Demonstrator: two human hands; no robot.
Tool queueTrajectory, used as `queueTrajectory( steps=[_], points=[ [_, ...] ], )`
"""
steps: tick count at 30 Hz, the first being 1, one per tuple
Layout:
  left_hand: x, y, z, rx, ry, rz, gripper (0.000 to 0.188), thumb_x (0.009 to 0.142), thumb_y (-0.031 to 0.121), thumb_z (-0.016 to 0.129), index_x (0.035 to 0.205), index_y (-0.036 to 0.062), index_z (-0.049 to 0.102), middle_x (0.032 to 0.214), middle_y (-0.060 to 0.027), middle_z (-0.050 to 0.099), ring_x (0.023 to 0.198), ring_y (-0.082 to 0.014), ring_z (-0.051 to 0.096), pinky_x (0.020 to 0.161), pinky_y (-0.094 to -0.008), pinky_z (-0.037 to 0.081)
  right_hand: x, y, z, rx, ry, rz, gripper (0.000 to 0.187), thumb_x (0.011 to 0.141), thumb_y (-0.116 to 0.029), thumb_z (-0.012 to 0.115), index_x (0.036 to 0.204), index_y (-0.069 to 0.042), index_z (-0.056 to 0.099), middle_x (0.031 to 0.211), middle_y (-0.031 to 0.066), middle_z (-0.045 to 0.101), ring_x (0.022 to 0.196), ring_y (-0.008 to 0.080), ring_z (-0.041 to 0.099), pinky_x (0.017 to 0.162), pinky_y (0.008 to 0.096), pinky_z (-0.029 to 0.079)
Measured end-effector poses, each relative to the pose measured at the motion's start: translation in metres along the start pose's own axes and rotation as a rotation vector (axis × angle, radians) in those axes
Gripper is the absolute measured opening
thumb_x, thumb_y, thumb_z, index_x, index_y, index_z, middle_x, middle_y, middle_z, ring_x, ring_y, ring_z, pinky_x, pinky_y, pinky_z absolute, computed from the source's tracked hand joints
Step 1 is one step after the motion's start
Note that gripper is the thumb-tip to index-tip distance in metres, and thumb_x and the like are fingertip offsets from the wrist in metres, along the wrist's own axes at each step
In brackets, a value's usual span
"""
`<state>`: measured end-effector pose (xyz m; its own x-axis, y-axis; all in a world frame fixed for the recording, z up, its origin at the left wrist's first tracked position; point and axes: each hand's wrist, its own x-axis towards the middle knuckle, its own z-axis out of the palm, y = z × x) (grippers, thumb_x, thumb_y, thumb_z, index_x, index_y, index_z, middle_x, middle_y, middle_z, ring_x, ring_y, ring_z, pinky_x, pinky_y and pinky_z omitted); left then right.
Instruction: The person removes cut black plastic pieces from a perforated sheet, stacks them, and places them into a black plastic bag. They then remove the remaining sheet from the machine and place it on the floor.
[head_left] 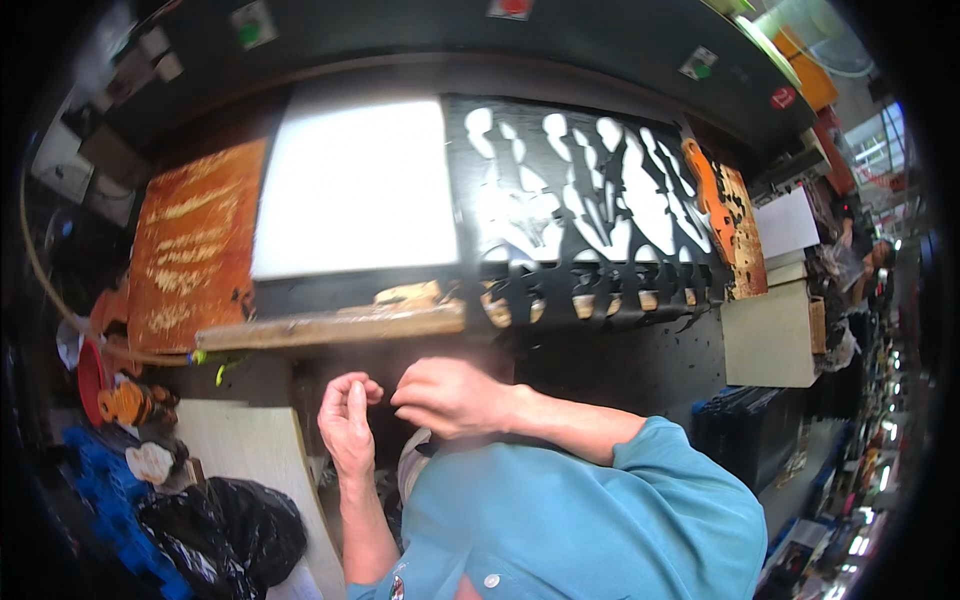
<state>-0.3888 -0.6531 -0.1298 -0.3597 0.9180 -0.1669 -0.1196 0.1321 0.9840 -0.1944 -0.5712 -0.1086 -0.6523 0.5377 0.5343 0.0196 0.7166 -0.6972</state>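
Both my hands are raised close together in front of my body, just short of the bench's near edge. My left hand point(349, 425) has its thumb up and its fingers loosely bent toward the right, with nothing visible in them. Beside it, my right hand point(447, 397) has curled fingers pointing left; they are blurred, and whether they hold anything is hidden. Beyond the hands lies a wooden strip point(340, 325) along the bench edge. A white sheet point(355, 190) lies flat behind it. To its right, a black sheet with cut-out shapes point(520, 285) hangs over the front edge.
An orange-handled tool point(706, 190) rests at the black sheet's right end. A worn orange-brown board point(195, 245) is on the left. Lower left are a black plastic bag point(225, 530), a blue crate point(100, 500) and a red container point(92, 380). A pale box point(768, 342) stands right.
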Motion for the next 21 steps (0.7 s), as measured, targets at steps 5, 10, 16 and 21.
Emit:
queueTrajectory(
  steps=[5, 10, 16, 21],
  points=[
    [0.08, 0.035, 0.106, 0.152, -0.109, 0.122, 0.032, 0.109, 0.014, 0.057, 0.135, -0.0058, 0.062, 0.127, -0.0145, 0.07, 0.119, -0.0207, 0.066, 0.103, -0.0336, 0.053, -0.067, 0.055, -0.194, -0.406, 0.415, 0.411, 0.014, 0.087, -0.002, 0.074, 0.101, -0.002, 0.071, 0.092, 0.0149, 0.072, 0.083, 0.0309, 0.073, 0.075, 0.0382, 0.058],
    [0.146, 0.044, 0.189, 0.346, -0.156, -0.057, 0.061, 0.105, 0.028, 0.064, 0.151, -0.0094, 0.049, 0.144, -0.0249, 0.06, 0.13, -0.0266, 0.061, 0.111, -0.0347, 0.047, -0.176, 0.105, -0.391, -1.071, 0.686, 0.87, 0.048, 0.09, -0.023, 0.078, 0.128, 0.003, 0.064, 0.132, 0.0245, 0.061, 0.124, 0.0404, 0.056, 0.108, 0.0492, 0.046],
    [0.187, 0.034, 0.229, 0.383, -0.162, -0.121, 0.045, 0.107, 0.033, 0.064, 0.122, -0.0089, 0.067, 0.108, -0.0089, 0.073, 0.095, -0.0147, 0.063, 0.088, -0.03, 0.05, -0.249, 0.14, -0.466, -1.205, 0.408, 1.119, 0.092, 0.078, -0.055, 0.083, 0.148, -0.002, 0.054, 0.146, 0.0303, 0.052, 0.126, 0.0474, 0.051, 0.111, 0.0541, 0.041],
    [0.194, 0.027, 0.211, 0.628, 0.018, 0.076, 0.033, 0.108, 0.029, 0.063, 0.093, -0.0002, 0.069, 0.077, 0.0042, 0.054, 0.074, -0.0077, 0.047, 0.064, -0.0291, 0.04, -0.267, 0.142, -0.478, -1.059, 0.574, 1.062, 0.091, 0.078, -0.057, 0.084, 0.144, -0.001, 0.059, 0.146, 0.0296, 0.052, 0.13, 0.044, 0.049, 0.114, 0.0539, 0.039]
  ],
)
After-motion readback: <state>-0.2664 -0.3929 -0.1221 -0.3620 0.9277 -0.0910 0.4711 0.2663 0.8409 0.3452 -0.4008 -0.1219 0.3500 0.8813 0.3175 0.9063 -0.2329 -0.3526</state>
